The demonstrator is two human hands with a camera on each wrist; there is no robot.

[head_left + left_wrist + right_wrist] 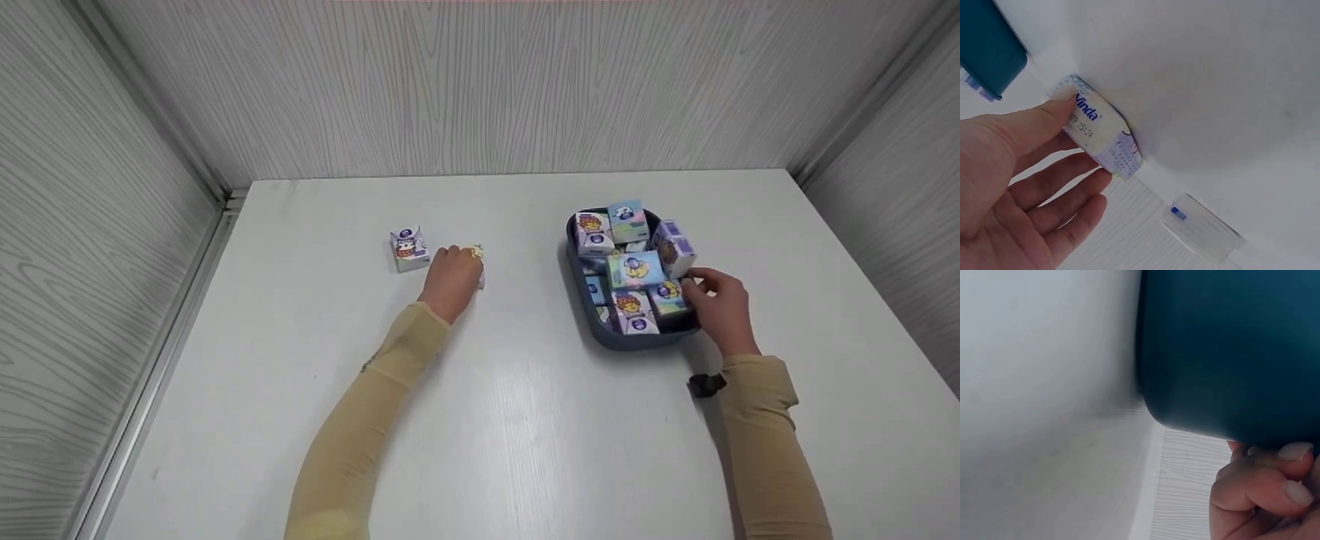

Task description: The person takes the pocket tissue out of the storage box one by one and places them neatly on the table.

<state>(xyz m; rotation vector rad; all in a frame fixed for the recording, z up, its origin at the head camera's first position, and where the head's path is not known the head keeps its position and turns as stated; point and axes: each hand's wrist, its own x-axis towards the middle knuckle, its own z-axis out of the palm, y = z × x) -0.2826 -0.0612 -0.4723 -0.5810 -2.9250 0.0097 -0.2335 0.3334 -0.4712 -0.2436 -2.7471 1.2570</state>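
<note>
My left hand (454,279) pinches a small tissue pack (1096,125) printed "Vinda" between thumb and fingers, low over the table. In the head view the hand covers most of that pack. A second tissue pack (410,249) lies just left of it, apart from the hand. On the right stands a dark blue bin (637,342) filled with several tissue packs, one pack (673,247) tilted on its right rim. My right hand (721,309) grips the bin's right side at the rim, its curled fingers (1247,489) against the wall in the right wrist view.
The white table (510,420) is bounded by a grey wood-grain panel (480,90) at the back and by panels on both sides. A small black object (706,385) is by the right wrist.
</note>
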